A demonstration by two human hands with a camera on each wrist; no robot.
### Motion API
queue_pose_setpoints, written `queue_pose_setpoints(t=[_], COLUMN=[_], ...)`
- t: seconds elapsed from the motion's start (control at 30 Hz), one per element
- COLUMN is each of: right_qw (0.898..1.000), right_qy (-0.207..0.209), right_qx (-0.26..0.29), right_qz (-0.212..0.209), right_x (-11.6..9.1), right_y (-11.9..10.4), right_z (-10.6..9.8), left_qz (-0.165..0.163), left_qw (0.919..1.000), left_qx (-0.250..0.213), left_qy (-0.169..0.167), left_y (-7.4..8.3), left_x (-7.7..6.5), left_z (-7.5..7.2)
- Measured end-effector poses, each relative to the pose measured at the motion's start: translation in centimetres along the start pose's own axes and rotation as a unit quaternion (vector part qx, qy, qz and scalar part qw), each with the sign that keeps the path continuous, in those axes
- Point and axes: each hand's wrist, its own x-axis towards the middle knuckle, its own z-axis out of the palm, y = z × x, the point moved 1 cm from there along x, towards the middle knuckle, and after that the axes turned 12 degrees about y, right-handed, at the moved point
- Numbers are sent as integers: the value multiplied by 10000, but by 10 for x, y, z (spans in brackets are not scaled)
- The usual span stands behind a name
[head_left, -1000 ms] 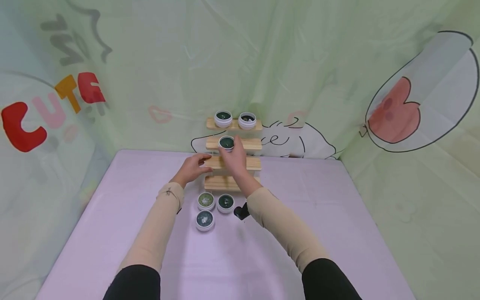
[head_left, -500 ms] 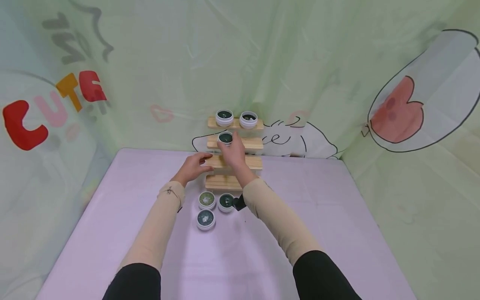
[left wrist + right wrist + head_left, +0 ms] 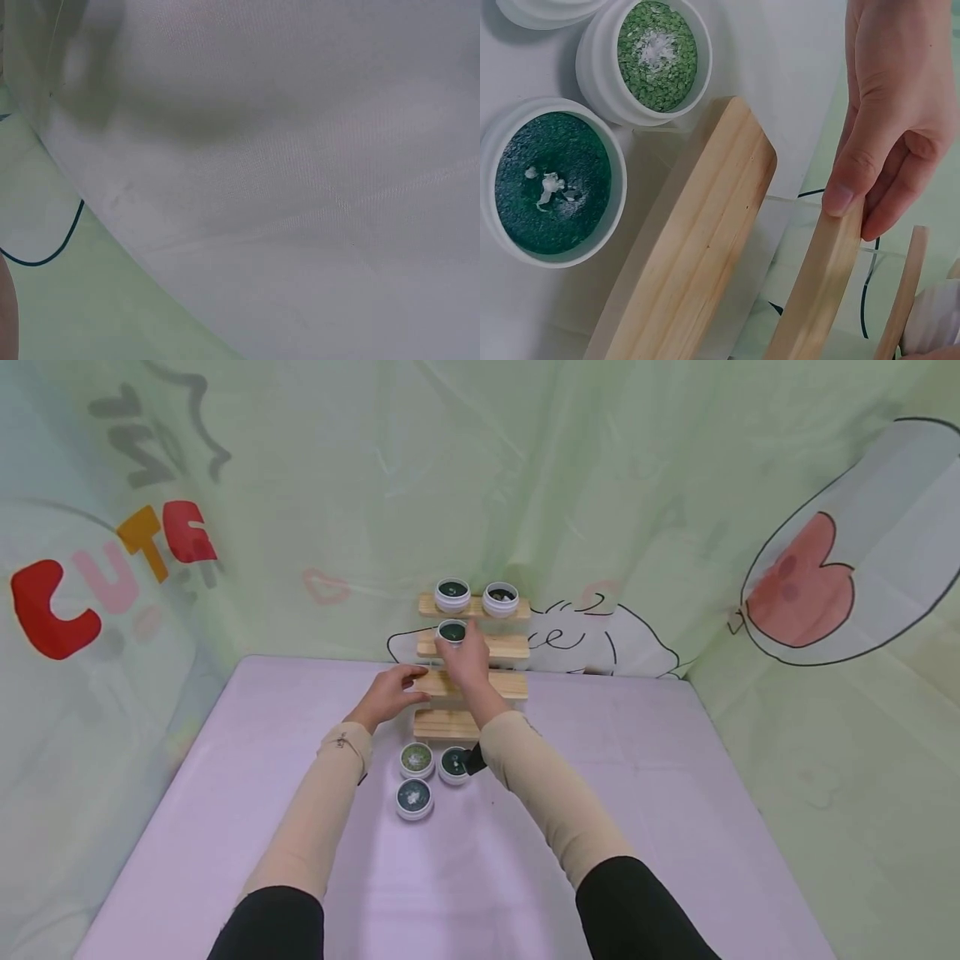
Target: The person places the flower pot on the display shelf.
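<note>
My right hand [image 3: 468, 664] grips a small white round jar [image 3: 452, 631] with dark green contents, at the left part of the second tier from the top of a wooden tiered stand [image 3: 442, 723]. Whether its base rests on the plank cannot be told. My left hand [image 3: 386, 697] pinches the left end of the plank one tier lower; in the right wrist view its thumb lies on top of this plank [image 3: 817, 281], fingers behind. Two similar jars, a left one [image 3: 452, 596] and a right one [image 3: 500, 600], stand on the top tier.
In front of the stand, on the lilac-covered table [image 3: 637, 827], are a light green jar [image 3: 417, 760], a dark green jar [image 3: 452, 763] and a blue-grey jar [image 3: 414, 798]. A printed green curtain [image 3: 360, 485] hangs close behind the stand.
My right hand has moved the jar slightly back, farther over the second tier. The left hand keeps its hold on the plank's end. The head view has shifted slightly.
</note>
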Motion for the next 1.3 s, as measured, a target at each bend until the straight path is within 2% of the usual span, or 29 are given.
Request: queue_pose_setpoints(t=[0.3, 0.73, 1.13, 1.3], right_qw=[9997, 9997, 9970, 9976], right_qy=[181, 218, 450, 361], right_qx=[-132, 71, 321, 327], right_qz=[-29, -16, -540, -491], right_x=[1, 0, -7, -15], right_y=[-4, -3, 3, 9], right_z=[-1, -2, -5, -10], left_qz=[18, -18, 57, 177], left_qw=[10000, 10000, 10000, 9998], left_qx=[-36, -43, -52, -97], left_qy=[18, 22, 61, 82], left_y=[2, 1, -5, -6], left_x=[1, 3, 4, 2], left_z=[2, 5, 3, 2])
